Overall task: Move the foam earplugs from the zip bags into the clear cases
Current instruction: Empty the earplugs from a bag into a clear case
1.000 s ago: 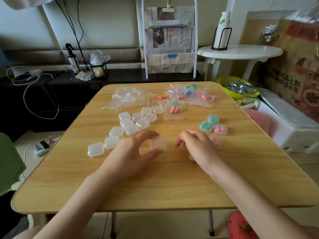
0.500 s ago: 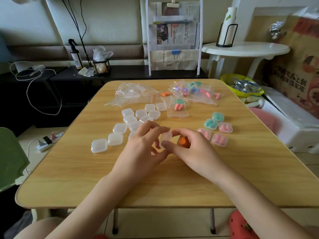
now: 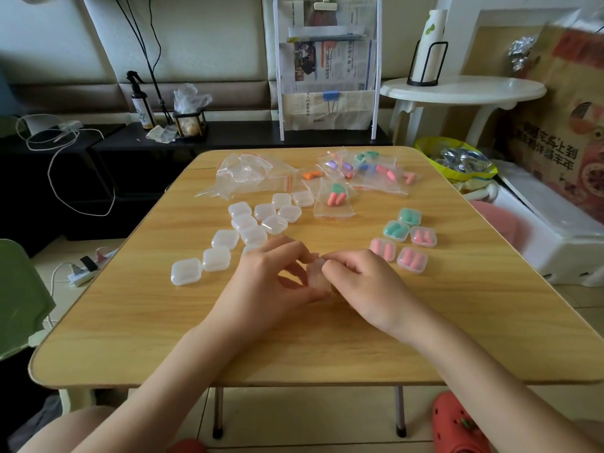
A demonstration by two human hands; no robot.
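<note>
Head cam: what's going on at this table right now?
A person is packing foam earplugs into small clear cases. Both hands, left hand and right hand, hold one clear case together just above the wooden table; whether it is filled is hidden. Five filled cases, pink and green, sit to the right. A cluster of empty cases waits on the left. Zip bags with earplugs remain at the far edge, beside emptied bags.

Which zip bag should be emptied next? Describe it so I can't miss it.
On the wooden table, look past the hands to the far middle. The zip bag lies alone, nearest the empty cases, holding pink earplugs under a green one.
</note>
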